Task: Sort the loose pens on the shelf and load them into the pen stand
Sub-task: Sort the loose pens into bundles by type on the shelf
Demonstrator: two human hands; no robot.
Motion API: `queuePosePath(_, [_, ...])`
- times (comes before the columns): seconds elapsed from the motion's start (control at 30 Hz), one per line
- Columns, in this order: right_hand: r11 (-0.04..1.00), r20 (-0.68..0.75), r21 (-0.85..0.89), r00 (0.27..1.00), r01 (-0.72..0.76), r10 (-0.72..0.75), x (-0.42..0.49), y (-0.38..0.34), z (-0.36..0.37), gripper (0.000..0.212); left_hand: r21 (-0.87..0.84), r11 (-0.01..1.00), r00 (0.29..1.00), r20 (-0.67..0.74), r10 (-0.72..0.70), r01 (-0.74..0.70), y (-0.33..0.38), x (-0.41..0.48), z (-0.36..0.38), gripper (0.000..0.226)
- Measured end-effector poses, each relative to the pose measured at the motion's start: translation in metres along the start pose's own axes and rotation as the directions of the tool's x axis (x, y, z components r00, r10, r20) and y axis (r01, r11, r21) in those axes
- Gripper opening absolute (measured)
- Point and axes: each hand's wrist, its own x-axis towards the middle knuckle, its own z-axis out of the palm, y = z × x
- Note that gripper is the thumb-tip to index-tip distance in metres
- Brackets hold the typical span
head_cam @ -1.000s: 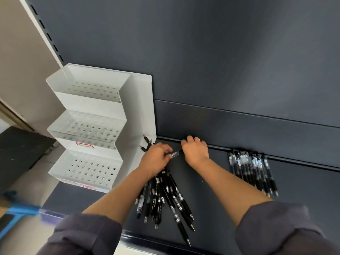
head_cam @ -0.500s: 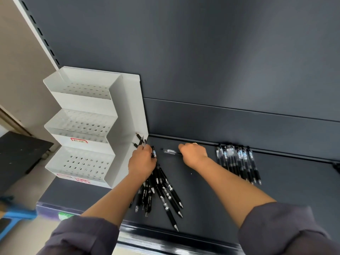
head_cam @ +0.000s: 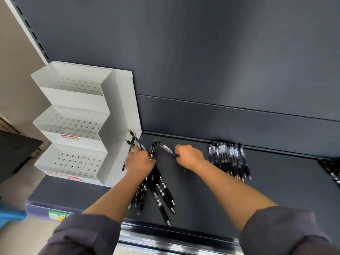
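Presently the left hand (head_cam: 140, 162) curls round a fanned bundle (head_cam: 158, 192) beside the empty stand (head_cam: 117, 111), apparently gathering like pens for loading, while the right hand (head_cam: 189, 156) pinches one clear pen (head_cam: 166, 148), probably bound for the sorted row (head_cam: 229, 159) on the shelf (head_cam: 202, 208).

White, hole-dotted pen stand (head_cam: 77, 97); black pens (head_cam: 162, 193); dark grey shelf (head_cam: 206, 203).

The rightmost pens (head_cam: 331, 170) are cut off by the edge
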Motion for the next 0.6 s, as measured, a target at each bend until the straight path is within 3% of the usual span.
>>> queuePosePath(0.3, [0.979,-0.028,0.178,0.994,-0.101,0.108,0.000,0.008,-0.012,0.015,-0.138,0.985,0.993,-0.070,0.098,-0.107,0.016,0.010,-0.018,0.023])
queuePosePath(0.43, [0.959,-0.045,0.247,0.987,-0.141,0.157,0.001,0.013,-0.013,0.011,-0.236,0.960,0.989,-0.031,0.146,-0.150,0.019,0.014,-0.019,0.011])
queuePosePath(0.6, [0.939,-0.044,0.304,0.983,-0.159,0.180,-0.005,0.014,-0.015,0.006,-0.349,0.907,0.967,0.010,0.256,-0.236,0.026,0.014,-0.015,0.017])
